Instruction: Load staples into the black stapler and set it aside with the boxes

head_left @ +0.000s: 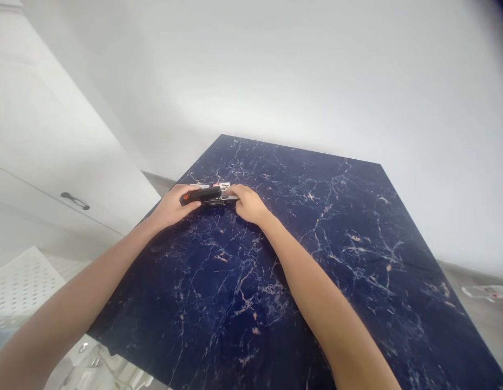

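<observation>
A black stapler (206, 194) with an orange spot near its rear lies sideways over the far left part of the table. My left hand (174, 205) is closed around its rear end, thumb in front and fingers behind. My right hand (247, 203) is closed at the other end, where a silver metal part (230, 198) of the stapler meets the fingertips. Just behind the stapler, a small white and red packet (224, 186) shows between the hands. Its lower part is hidden by the stapler.
Both hands are over a dark blue marble-patterned table (243, 303). A white wall (300, 70) rises behind it. To the left stand a white cabinet with a dark handle (74, 201) and a perforated white panel (26, 284). A clear plastic wrapper (487, 292) lies on the floor at right.
</observation>
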The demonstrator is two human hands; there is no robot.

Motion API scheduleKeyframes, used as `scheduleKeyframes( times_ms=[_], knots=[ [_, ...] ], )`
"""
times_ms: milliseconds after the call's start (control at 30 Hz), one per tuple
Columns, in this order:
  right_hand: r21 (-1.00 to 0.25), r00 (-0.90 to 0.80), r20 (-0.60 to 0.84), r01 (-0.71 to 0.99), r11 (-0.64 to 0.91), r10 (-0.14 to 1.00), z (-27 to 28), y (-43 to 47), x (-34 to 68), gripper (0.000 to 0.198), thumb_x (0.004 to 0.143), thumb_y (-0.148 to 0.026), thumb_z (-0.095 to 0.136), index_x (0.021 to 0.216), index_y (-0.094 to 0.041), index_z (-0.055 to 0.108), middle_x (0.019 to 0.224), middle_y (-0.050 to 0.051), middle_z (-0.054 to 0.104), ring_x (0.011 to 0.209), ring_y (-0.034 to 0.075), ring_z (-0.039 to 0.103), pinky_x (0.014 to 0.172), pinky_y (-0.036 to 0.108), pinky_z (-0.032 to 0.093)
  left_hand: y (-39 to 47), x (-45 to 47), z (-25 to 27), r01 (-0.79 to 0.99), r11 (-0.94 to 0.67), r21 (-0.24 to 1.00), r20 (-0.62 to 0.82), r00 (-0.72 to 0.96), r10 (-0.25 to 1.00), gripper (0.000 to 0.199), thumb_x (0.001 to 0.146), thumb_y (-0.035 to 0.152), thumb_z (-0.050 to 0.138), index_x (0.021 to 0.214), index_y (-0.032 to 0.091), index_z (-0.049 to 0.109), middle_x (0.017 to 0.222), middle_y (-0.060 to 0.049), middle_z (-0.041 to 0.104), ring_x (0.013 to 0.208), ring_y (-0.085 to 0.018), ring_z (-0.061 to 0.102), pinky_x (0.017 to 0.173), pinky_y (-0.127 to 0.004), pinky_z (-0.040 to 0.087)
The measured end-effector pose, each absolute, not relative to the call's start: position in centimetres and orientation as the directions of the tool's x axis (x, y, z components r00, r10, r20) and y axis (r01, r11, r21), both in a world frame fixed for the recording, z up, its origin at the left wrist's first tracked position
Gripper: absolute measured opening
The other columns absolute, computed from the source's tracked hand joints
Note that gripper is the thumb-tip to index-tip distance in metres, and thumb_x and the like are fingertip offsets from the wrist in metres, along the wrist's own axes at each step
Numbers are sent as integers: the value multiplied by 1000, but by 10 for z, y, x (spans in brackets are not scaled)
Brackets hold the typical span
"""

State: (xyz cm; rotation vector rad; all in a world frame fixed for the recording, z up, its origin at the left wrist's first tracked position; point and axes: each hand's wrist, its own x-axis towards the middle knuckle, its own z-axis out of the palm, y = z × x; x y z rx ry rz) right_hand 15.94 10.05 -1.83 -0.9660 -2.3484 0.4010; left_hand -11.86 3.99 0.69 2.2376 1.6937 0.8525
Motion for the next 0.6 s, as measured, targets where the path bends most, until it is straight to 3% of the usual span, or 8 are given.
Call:
scheduleKeyframes(
  times_ms=[133,233,333,433,600],
  knots=[
    [-448,-584,400,548,707,706,-19,97,155,43,73,2,43,102,-20,66,100,7,67,91,24,55,88,37,46,40,-118,7,813,-344,470,340,193,921,45,92,51,64,131,27,66,133,-9,68,124,-33,61,108,-52,48],
    [-650,-443,364,509,565,819,-20,100,154,31,69,-3,49,90,-22,60,86,3,65,82,22,56,82,36,47,40,-117,6,814,-362,454,352,209,912,45,92,52,65,129,28,67,131,-8,70,123,-33,62,108,-53,48],
    [-943,-159,225,214,256,961,-21,112,160,22,66,-11,51,84,-24,51,77,-2,62,73,18,58,78,35,51,40,-115,5,821,-354,448,354,200,914,45,92,51,65,130,27,66,132,-9,69,124,-34,60,108,-53,47],
    [-994,7,101,-34,101,995,-22,125,170,21,68,-19,49,87,-26,43,77,-3,59,72,17,61,74,34,56,39,-112,6,835,-334,438,346,187,919,45,93,49,63,131,27,65,134,-8,68,126,-34,59,108,-53,47],
    [-985,-59,116,118,122,992,-16,133,185,12,78,-30,48,89,-25,48,74,1,59,74,19,65,70,34,57,36,-106,8,846,-342,410,362,193,912,44,93,46,60,131,25,65,132,-9,69,126,-34,59,106,-52,48]
  ],
)
